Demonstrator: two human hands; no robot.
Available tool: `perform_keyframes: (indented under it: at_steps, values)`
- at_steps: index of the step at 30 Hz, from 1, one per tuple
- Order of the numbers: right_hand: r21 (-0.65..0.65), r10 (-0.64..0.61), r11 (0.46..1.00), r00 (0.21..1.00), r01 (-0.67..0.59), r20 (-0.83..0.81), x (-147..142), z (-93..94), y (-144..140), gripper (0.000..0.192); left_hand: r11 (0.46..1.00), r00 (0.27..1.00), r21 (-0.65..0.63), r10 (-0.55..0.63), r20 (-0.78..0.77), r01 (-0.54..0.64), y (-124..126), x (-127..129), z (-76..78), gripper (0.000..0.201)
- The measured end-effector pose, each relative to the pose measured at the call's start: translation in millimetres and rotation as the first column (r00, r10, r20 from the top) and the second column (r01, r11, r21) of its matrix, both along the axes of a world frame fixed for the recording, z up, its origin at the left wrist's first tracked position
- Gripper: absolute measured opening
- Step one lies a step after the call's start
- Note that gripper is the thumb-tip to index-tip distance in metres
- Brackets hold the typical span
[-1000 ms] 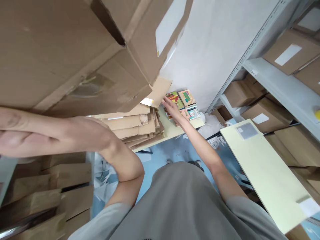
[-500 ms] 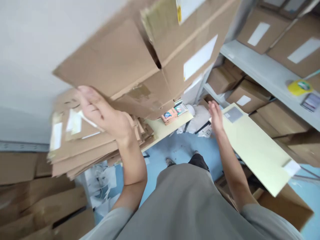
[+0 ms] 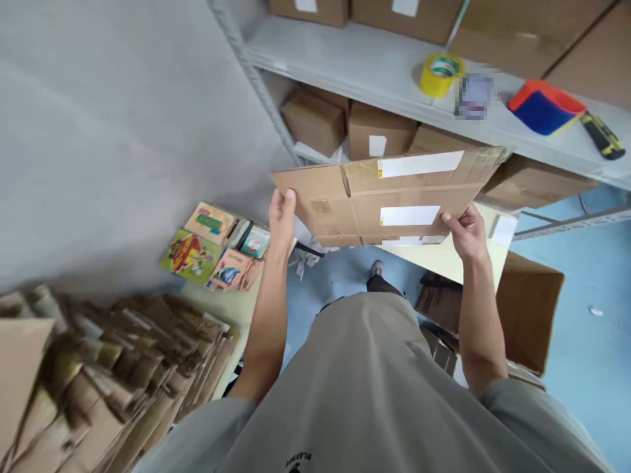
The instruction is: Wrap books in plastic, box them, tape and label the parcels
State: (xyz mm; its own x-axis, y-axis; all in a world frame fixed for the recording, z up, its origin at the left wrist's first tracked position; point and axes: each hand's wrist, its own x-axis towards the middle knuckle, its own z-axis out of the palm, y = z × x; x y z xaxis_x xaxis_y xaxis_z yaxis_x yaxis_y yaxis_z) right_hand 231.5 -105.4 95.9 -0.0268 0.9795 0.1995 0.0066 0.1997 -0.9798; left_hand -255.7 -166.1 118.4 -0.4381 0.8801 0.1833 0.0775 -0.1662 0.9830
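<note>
Carton (image 3: 369, 195), flattened, held up in front of the body between a shelving unit (image 3: 340, 66) and the person's torso, broad face turned to view. White labels (image 3: 410, 215) and brown tape on that face. Left hand (image 3: 282, 213) clamped on its left end, thumb over the face; right hand (image 3: 468, 233) gripping the near edge toward the right end, thumb likewise on top. Hands well apart, carton spanning them. Pale tabletop (image 3: 419, 258) partly hidden below its right half. On the shelf beyond: roll of yellow tape (image 3: 432, 83), black-and-yellow utility knife (image 3: 604, 136). Left of the left forearm, a table (image 3: 237, 305) bearing picture books (image 3: 193, 256) and a heap of flattened cartons (image 3: 142, 368). Open cardboard box (image 3: 527, 309) right of the right forearm.
</note>
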Motion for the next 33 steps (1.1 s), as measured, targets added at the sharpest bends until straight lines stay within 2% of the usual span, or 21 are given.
perform_keyframes:
  at_steps: [3, 5, 7, 9, 12, 18, 21, 24, 27, 30, 33]
  values:
    - [-0.074, -0.113, 0.991, 0.993, 0.115, 0.034, 54.3, -29.0, 4.3, 0.056, 0.981, 0.988, -0.142, -0.123, 0.091, 0.135, 59.6, 54.7, -49.5, 0.082]
    - [-0.139, -0.140, 0.979, 0.987, 0.150, 0.083, 82.4, -44.0, 7.0, 0.058, 0.962, 0.984, -0.230, -0.118, 0.134, 0.147, 90.0, 90.2, -77.3, 0.072]
    - [-0.205, -0.119, 0.968, 0.982, 0.148, 0.148, 103.3, -56.3, 10.5, 0.062, 0.943, 0.986, -0.313, -0.067, 0.155, 0.114, 110.9, 119.9, -96.1, 0.056]
    - [-0.259, -0.097, 0.954, 0.971, 0.153, 0.218, 117.2, -66.5, 14.3, 0.068, 0.924, 0.988, -0.372, -0.034, 0.151, 0.088, 122.4, 140.2, -105.7, 0.045]
    - [-0.307, -0.096, 0.934, 0.954, 0.185, 0.284, 127.2, -78.3, 19.4, 0.076, 0.904, 0.990, -0.420, -0.031, 0.134, 0.085, 125.9, 152.1, -109.6, 0.042]
    - [-0.405, -0.094, 0.896, 0.970, 0.181, 0.225, 125.5, -89.6, 27.0, 0.077, 0.851, 0.996, -0.517, -0.085, 0.030, 0.088, 124.8, 140.2, -114.3, 0.032]
    - [-0.427, -0.088, 0.887, 0.973, 0.175, 0.215, 120.5, -90.8, 30.6, 0.073, 0.848, 0.987, -0.511, -0.157, 0.011, 0.141, 131.8, 137.9, -117.6, 0.030]
    - [-0.441, -0.056, 0.885, 0.975, 0.148, 0.214, 111.8, -90.9, 33.0, 0.067, 0.847, 0.974, -0.485, -0.218, 0.057, 0.217, 138.5, 144.4, -117.9, 0.035]
    - [-0.471, 0.004, 0.878, 0.982, 0.087, 0.190, 104.0, -88.7, 31.7, 0.064, 0.840, 0.951, -0.448, -0.292, 0.104, 0.307, 138.0, 153.7, -113.6, 0.038]
    - [-0.526, 0.101, 0.850, 0.978, 0.011, 0.183, 106.8, -79.6, 27.2, 0.057, 0.817, 0.950, -0.485, -0.266, 0.163, 0.312, 127.1, 157.1, -106.6, 0.046]
    - [-0.584, 0.190, 0.810, 0.965, -0.052, 0.179, 118.1, -63.7, 23.8, 0.052, 0.726, 0.935, -0.598, -0.199, 0.293, 0.341, 109.2, 155.4, -99.7, 0.053]
